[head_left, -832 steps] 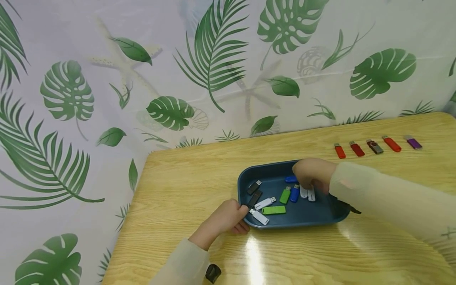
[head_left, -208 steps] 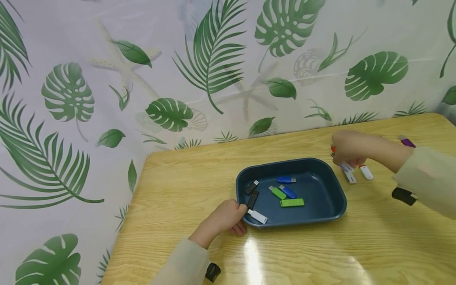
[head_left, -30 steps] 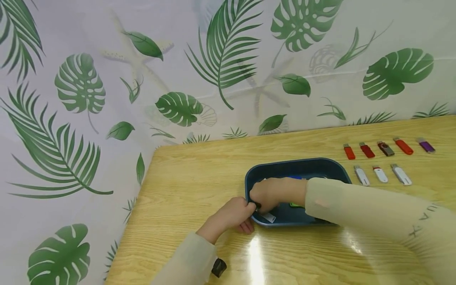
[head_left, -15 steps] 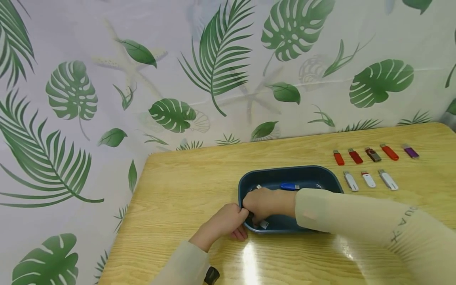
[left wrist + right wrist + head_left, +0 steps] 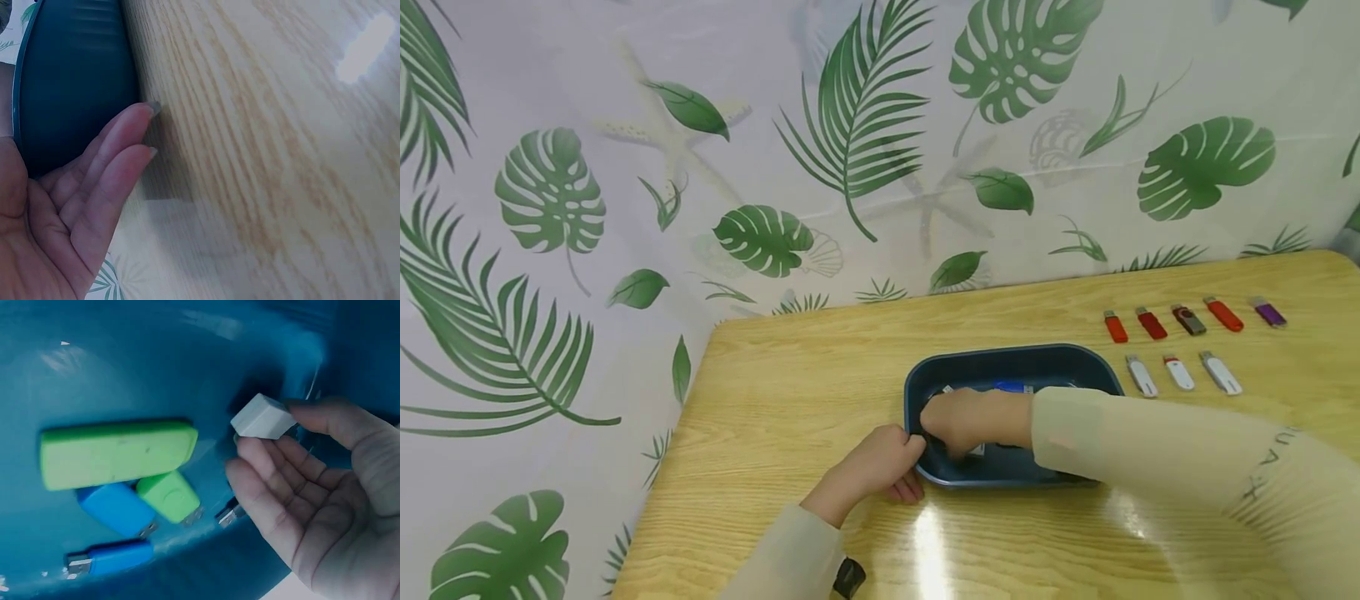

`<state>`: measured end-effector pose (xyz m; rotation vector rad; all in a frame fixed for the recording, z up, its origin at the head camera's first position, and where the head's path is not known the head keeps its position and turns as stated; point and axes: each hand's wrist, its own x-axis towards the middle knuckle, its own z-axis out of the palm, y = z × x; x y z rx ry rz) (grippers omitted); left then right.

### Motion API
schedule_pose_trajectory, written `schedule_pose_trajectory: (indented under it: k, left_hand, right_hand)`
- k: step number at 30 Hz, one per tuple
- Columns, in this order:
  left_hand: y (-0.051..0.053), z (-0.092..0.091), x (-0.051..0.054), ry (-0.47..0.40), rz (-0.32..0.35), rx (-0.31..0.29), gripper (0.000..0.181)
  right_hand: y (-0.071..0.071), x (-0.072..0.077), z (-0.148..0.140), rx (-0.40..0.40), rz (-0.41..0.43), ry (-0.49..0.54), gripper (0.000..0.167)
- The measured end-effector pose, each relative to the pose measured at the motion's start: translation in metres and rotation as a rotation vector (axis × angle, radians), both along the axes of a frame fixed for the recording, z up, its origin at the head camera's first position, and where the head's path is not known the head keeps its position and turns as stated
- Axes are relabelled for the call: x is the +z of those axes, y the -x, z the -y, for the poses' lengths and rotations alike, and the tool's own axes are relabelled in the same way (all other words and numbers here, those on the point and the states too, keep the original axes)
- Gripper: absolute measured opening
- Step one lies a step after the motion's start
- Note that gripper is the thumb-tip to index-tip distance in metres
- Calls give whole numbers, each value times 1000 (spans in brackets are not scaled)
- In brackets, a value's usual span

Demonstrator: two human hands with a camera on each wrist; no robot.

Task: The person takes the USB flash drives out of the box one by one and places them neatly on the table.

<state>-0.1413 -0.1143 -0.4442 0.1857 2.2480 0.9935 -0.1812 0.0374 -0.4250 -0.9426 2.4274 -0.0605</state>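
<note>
With my left hand (image 5: 880,460) I am gripping the left end of the tray (image 5: 1009,472), while my right hand (image 5: 961,419) is pinching a white stick (image 5: 261,417) inside it near green sticks (image 5: 119,455) and blue sticks (image 5: 122,558), and eight more sticks (image 5: 1179,373) are lying rightward on the counter (image 5: 797,379).

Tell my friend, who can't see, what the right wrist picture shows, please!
A person's right grip holds a white USB stick inside a blue tray. Nearby lie a long green stick, a short green stick, a blue stick and another blue stick; a metal plug peeks out beside the grip.
</note>
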Motion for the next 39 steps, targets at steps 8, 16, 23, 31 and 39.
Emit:
schedule_pose_trajectory:
  k: [8, 16, 23, 31, 39]
  left_hand:
    - [4, -1, 4, 8, 0, -4, 40]
    - [4, -4, 5, -11, -1, 31, 36]
    - [2, -3, 4, -9, -3, 48, 37]
    - [1, 1, 6, 1, -13, 35, 39]
    - [1, 5, 6, 10, -16, 29, 39]
  right_hand:
    - [12, 22, -21, -24, 25, 7, 20]
    - [16, 50, -43, -49, 15, 3, 25]
    - [21, 68, -70, -55, 0, 37, 45]
    - [25, 79, -106, -158, -72, 77, 45]
    - [27, 79, -149, -269, -93, 122, 42]
